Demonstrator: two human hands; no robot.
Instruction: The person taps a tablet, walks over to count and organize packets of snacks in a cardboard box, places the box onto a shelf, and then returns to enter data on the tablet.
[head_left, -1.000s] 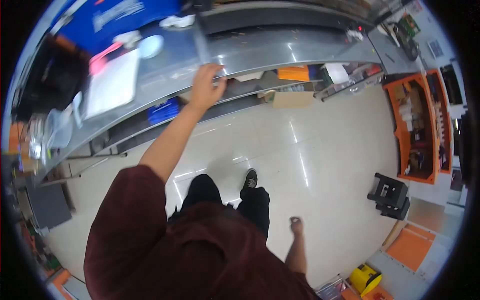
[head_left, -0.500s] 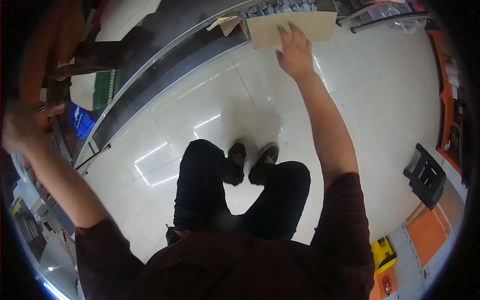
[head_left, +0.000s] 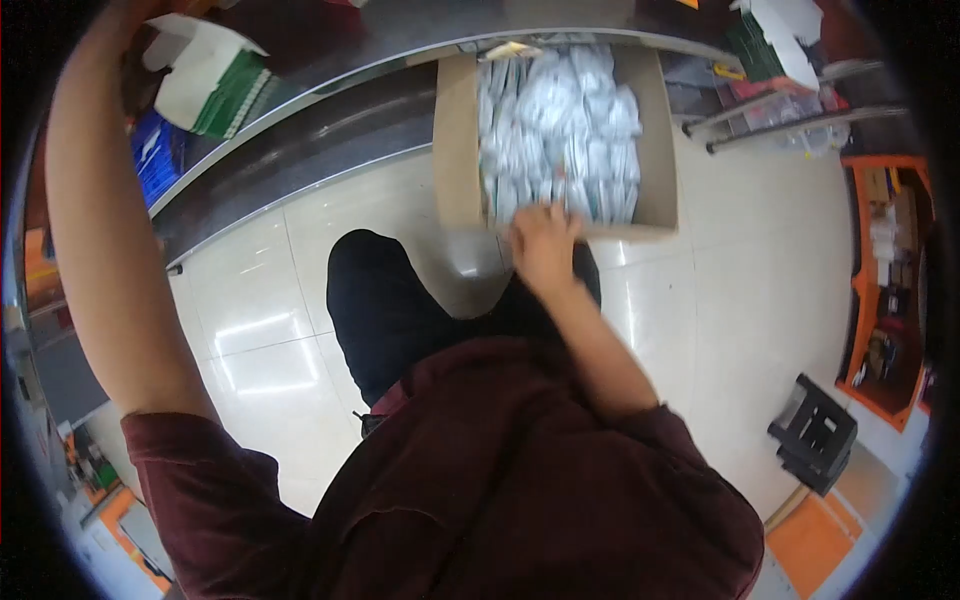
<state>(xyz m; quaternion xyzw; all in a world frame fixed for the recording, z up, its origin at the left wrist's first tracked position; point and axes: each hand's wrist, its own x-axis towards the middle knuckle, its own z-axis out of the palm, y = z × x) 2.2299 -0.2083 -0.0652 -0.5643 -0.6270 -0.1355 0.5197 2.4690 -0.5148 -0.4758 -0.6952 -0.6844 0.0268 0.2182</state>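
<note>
My right hand is at the near wall of an open cardboard box, fingers curled over its top edge. Rows of small clear plastic packets fill the box, some lying loosely on top. The box juts out from below the dark shelf edge, over my knees. My left arm reaches up along the far left; its hand runs off into the dark rim of the picture and cannot be seen.
A dark shelf with a metal edge crosses ahead. On it are green-and-white boxes and a blue packet. An orange rack stands right, near a black plastic step stool. Metal legs jut out at upper right.
The cardboard box has come nearer, showing its packets from above. My right hand now grips its near edge. My left arm has swung up and forward, and my view has shifted toward the shelf.
</note>
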